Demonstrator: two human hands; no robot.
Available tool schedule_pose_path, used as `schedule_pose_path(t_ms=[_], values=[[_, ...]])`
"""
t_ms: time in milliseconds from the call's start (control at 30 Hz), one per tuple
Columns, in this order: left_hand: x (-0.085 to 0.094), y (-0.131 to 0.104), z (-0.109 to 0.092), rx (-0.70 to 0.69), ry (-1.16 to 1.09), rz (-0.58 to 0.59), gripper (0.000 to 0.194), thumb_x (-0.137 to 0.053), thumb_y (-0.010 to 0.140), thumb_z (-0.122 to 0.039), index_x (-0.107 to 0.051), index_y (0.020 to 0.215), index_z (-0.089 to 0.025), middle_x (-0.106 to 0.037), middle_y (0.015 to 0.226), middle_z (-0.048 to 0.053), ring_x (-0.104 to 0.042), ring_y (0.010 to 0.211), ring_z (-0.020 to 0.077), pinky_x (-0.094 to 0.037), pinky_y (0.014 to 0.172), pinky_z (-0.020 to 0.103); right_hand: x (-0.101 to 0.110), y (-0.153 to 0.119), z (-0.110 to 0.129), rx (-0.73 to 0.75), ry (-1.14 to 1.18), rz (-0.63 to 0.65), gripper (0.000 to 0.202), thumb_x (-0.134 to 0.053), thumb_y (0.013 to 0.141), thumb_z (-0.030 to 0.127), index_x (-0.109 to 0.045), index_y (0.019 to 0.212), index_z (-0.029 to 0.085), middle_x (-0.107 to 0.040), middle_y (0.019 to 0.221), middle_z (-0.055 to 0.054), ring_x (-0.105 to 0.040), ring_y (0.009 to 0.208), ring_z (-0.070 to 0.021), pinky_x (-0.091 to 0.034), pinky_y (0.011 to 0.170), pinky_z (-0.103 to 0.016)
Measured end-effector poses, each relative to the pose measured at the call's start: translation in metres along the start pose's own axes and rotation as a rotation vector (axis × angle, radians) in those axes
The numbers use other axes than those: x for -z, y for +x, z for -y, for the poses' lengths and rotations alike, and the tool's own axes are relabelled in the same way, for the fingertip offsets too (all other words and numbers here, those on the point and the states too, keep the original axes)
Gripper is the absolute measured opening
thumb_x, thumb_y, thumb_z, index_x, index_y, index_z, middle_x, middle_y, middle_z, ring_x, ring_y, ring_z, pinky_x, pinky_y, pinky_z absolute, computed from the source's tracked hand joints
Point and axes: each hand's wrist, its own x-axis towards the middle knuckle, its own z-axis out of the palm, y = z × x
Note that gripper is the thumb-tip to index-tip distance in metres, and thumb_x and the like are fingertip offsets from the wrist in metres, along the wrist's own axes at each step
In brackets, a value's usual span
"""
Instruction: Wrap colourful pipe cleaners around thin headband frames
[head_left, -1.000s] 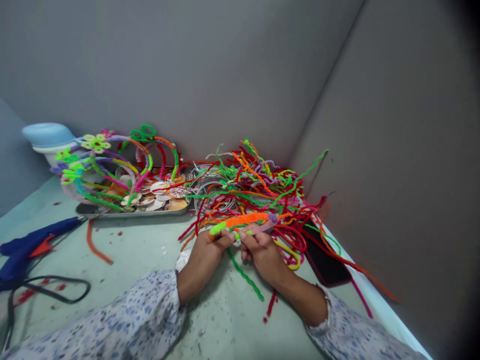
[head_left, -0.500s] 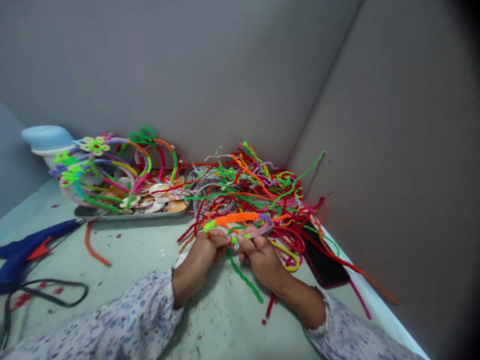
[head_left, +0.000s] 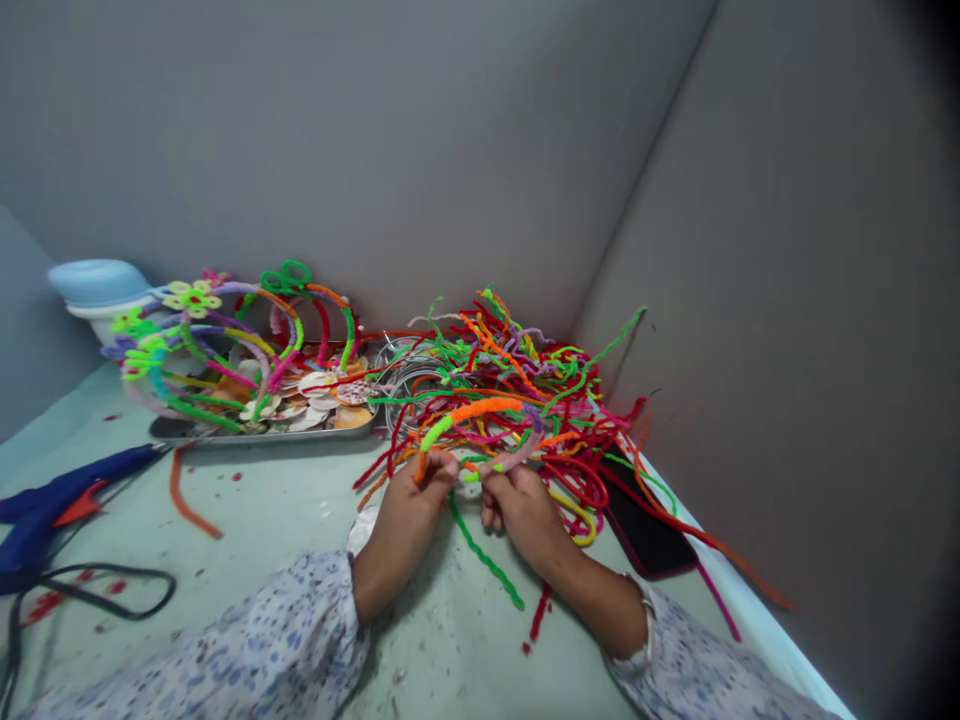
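A curved headband wrapped in pipe cleaners [head_left: 484, 408], orange on top with yellow-green, purple and pink stretches, arches between my two hands. My left hand [head_left: 411, 508] pinches its left end, where a short orange piece shows by the thumb. My right hand [head_left: 525, 515] is closed on the other end, at the pink and yellow-green part; its fingertips are partly hidden. A green pipe cleaner [head_left: 486, 555] lies on the table below and between the hands. Just behind the headband spreads a tangled heap of pipe cleaners [head_left: 517, 350] in red, orange, green and purple.
Finished-looking headbands with flowers [head_left: 193, 299] stand in a metal tray [head_left: 300, 434] of round discs at the left. Coiled wire [head_left: 412, 385] sits beside it. A blue glue gun [head_left: 75, 485] with a cord lies left. A dark phone [head_left: 652, 530] lies right, near the table edge.
The headband's arch has risen and opened more upright between my hands. My left hand has turned and shifted slightly left, leaving a small gap between the fingertips.
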Motion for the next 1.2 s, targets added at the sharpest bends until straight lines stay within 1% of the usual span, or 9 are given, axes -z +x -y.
schedule_pose_path(t_ms=[67,133,300,467,733,1000,1100,1200], values=[[0.000,-0.001,0.001,-0.067,0.026,-0.006,0.013,-0.054,0.081,-0.029,-0.057,0.085,-0.017,-0.055,0.073,-0.001,-0.050,0.067,0.0123,-0.038,0.062,0.023,-0.001,0.000,0.001,-0.009,0.011,-0.004,0.038,-0.046,0.083,0.038,-0.049,0.051,0.017,-0.051,0.039,0.001,-0.044,0.036,-0.0092,-0.035,0.040,-0.020],[0.001,-0.001,0.004,-0.122,0.073,0.003,0.012,-0.055,0.080,-0.028,-0.058,0.085,-0.018,-0.058,0.079,0.001,-0.053,0.074,0.0143,-0.041,0.068,0.024,-0.002,0.000,0.003,-0.020,0.041,-0.015,0.038,-0.046,0.082,0.038,-0.048,0.050,0.018,-0.050,0.038,0.002,-0.043,0.035,-0.0090,-0.034,0.040,-0.020],[0.003,0.000,0.011,-0.170,0.228,0.015,0.012,-0.055,0.080,-0.027,-0.061,0.084,-0.018,-0.062,0.080,0.003,-0.057,0.076,0.0165,-0.043,0.070,0.026,-0.002,0.000,0.007,-0.066,0.054,-0.031,0.034,-0.046,0.081,0.036,-0.047,0.052,0.018,-0.050,0.039,0.003,-0.042,0.035,-0.0082,-0.034,0.040,-0.020],[0.004,0.000,0.009,-0.217,0.325,0.025,0.015,-0.053,0.081,-0.027,-0.064,0.083,-0.017,-0.064,0.081,0.004,-0.058,0.079,0.0180,-0.043,0.072,0.028,-0.002,0.000,0.008,-0.064,0.066,-0.028,0.031,-0.046,0.080,0.036,-0.046,0.054,0.018,-0.050,0.039,0.004,-0.042,0.034,-0.0083,-0.034,0.039,-0.020],[0.005,-0.001,0.010,-0.219,0.372,0.014,0.018,-0.053,0.081,-0.029,-0.066,0.085,-0.018,-0.066,0.083,0.005,-0.059,0.079,0.0186,-0.043,0.073,0.029,-0.002,0.001,0.008,-0.080,0.071,-0.030,0.033,-0.046,0.080,0.036,-0.047,0.052,0.018,-0.051,0.039,0.003,-0.042,0.034,-0.0081,-0.035,0.040,-0.021],[0.005,0.001,0.007,-0.211,0.394,0.012,0.018,-0.051,0.082,-0.029,-0.065,0.084,-0.017,-0.066,0.082,0.005,-0.059,0.078,0.0186,-0.043,0.072,0.030,-0.002,0.001,0.005,-0.052,0.055,-0.023,0.038,-0.047,0.081,0.040,-0.047,0.049,0.018,-0.050,0.038,0.002,-0.041,0.033,-0.0085,-0.033,0.038,-0.021],[0.004,0.001,0.010,-0.216,0.379,0.013,0.018,-0.052,0.082,-0.029,-0.064,0.089,-0.018,-0.066,0.084,0.005,-0.059,0.079,0.0182,-0.044,0.072,0.029,-0.003,0.001,0.006,-0.085,0.071,-0.048,0.035,-0.048,0.080,0.039,-0.046,0.052,0.018,-0.051,0.038,0.003,-0.041,0.034,-0.0084,-0.033,0.038,-0.021],[0.004,0.000,0.011,-0.226,0.345,-0.002,0.019,-0.054,0.082,-0.030,-0.064,0.094,-0.020,-0.066,0.084,0.004,-0.059,0.078,0.0178,-0.044,0.070,0.028,-0.002,0.000,0.007,-0.089,0.074,-0.040,0.033,-0.048,0.080,0.038,-0.046,0.054,0.018,-0.051,0.039,0.003,-0.042,0.034,-0.0082,-0.035,0.039,-0.020]])
